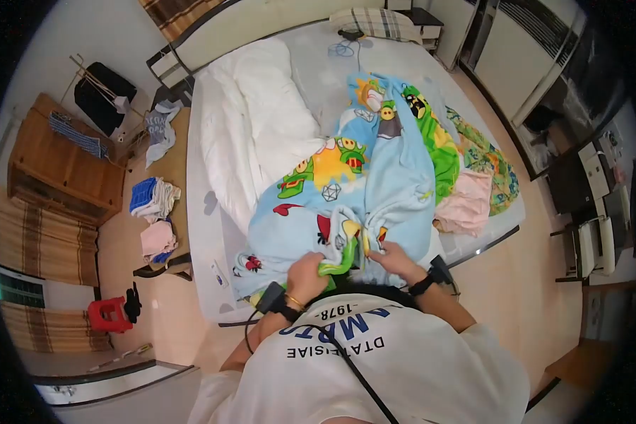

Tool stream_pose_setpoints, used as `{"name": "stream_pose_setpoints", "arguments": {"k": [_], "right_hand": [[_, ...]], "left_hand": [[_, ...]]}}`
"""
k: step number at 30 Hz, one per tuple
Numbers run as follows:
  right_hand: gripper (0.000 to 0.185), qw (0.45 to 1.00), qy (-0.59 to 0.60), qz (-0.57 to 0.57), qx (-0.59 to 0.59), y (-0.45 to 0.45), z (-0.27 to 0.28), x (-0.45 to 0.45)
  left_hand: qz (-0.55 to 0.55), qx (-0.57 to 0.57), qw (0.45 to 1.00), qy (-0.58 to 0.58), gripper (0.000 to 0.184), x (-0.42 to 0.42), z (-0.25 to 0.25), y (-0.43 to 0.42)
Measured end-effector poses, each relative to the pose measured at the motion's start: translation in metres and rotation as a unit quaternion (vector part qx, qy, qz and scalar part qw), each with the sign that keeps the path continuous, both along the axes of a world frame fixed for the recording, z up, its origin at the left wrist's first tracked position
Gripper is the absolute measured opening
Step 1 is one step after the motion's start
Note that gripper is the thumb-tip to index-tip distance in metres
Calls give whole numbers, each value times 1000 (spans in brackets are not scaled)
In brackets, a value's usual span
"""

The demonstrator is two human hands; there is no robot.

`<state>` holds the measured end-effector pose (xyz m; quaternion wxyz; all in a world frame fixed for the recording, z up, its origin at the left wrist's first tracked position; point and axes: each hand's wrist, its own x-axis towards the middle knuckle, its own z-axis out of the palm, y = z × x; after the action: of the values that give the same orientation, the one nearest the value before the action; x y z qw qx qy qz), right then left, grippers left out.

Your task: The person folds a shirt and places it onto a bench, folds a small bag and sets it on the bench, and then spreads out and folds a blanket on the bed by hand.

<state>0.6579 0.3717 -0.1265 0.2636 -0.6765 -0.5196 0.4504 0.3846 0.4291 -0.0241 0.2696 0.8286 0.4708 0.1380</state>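
Observation:
A light blue cartoon-print blanket (396,169) lies bunched on the bed, its near part gathered close to my body. My left hand (308,278) is closed on a green-edged fold of it. My right hand (397,261) pinches another fold a short way to the right, beside a small yellow and red patch of the print. Between the two hands the cloth forms a loose opening. Some fingertips are hidden in the folds. Both wrists wear dark straps with a small box.
A white quilt (261,120) covers the bed's left side. Right of the blanket lie a pink cloth (466,201) and a green patterned cloth (498,180). A plaid pillow (378,25) is at the head. Folded clothes (155,198) sit on a bench; a red stool (108,314) stands left.

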Motion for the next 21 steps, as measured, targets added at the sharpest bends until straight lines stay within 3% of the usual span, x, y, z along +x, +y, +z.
{"name": "stream_pose_setpoints", "arguments": {"k": [3,5,7,10,13,14,16,19,21], "right_hand": [[51,988,-89,-3,-123,25,55,29],[54,962,5,-251,-108,41,36,66],[51,896,53,-442,-9,50,73,81],[41,838,128,-529,31,70,48,111],[26,879,278,-387,-13,74,31,130],[24,875,345,-339,28,76,39,125],[22,844,475,-231,97,73,90,94],[21,814,523,-231,106,71,180,24],[19,831,510,-187,120,66,215,-8]], "left_hand": [[-7,0,1000,29,32,5,3,-5],[1,4,1000,27,30,4,8,-5],[5,-2,1000,26,30,2,11,-6],[23,10,1000,-15,31,1,20,-10],[40,29,996,-72,32,-4,23,-14],[48,38,994,-91,33,-6,26,-13],[84,23,988,-130,37,-8,45,-12],[73,-23,977,-199,47,-16,81,-7],[24,-38,965,-259,51,-22,93,0]]}}
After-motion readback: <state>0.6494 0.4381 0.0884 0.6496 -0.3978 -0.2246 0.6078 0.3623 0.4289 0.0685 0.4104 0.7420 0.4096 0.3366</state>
